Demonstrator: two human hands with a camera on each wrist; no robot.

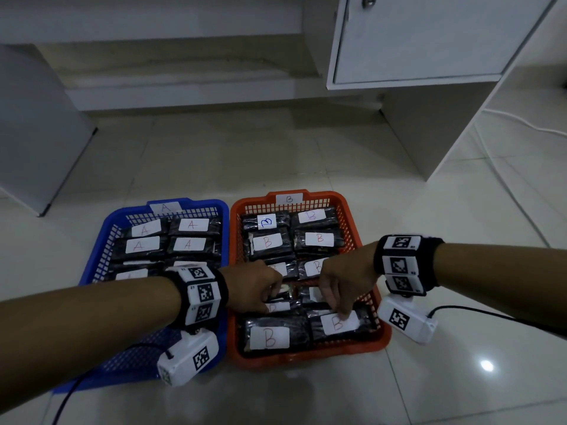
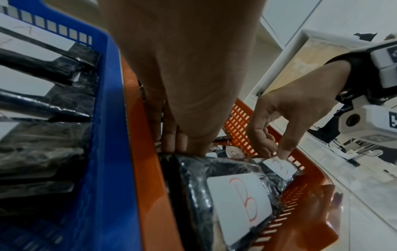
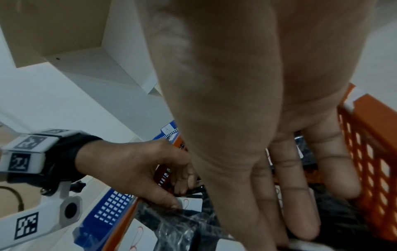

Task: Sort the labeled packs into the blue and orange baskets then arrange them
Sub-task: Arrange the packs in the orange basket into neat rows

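Packs (image 1: 270, 337) in black wrap with white letter labels fill two baskets side by side on the tiled floor (image 1: 460, 378), so the sorting looks finished and the tidying stage is in hand. Both hands work near the six o'clock end of the orange basket (image 1: 310, 360), which is tagged B and holds two columns of B packs. The left hand (image 1: 254, 289) has its fingers curled down over the far edge of a pack in the nine o'clock column, apparently gripping it; the right hand (image 1: 340, 286) pinches the label corner of a pack (image 1: 340, 323) in the three o'clock column. The blue basket (image 1: 98, 259), at nine o'clock of the orange one and tagged A, holds rows of A packs. Next, judging by the crooked middle rows, both packs need squaring flat into line.
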